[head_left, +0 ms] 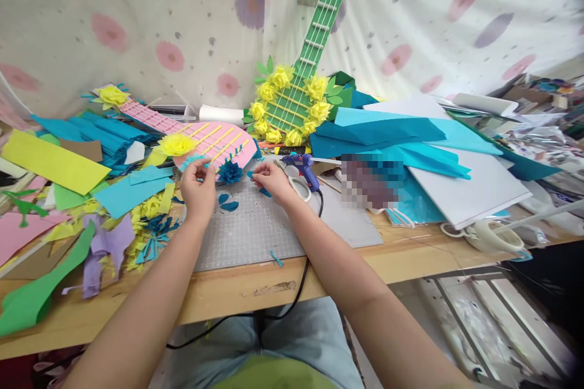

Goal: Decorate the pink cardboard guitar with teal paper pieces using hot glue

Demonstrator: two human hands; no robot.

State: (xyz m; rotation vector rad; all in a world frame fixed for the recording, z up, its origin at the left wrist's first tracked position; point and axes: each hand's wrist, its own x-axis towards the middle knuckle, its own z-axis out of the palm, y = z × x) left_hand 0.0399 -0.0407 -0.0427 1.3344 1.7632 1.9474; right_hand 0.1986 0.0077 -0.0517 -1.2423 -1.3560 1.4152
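Note:
My left hand [199,185] is at the lower edge of a pink paper guitar [223,141], its fingers pinched together; what they hold, if anything, is too small to tell. A dark blue paper flower [229,171] lies just right of that hand. My right hand [272,179] pinches a small blue paper piece [250,175] between thumb and finger. Loose dark blue petals [227,203] rest on the grey cutting mat [255,237] between the hands. A yellow paper flower [176,144] sits on the guitar above my left hand.
A blue glue gun [306,170] with a black cable lies right of my right hand, beside a roll of tape [300,188]. A green flowered guitar [292,103] leans at the back. Paper scraps [109,243] cover the left; blue sheets [378,137] lie right.

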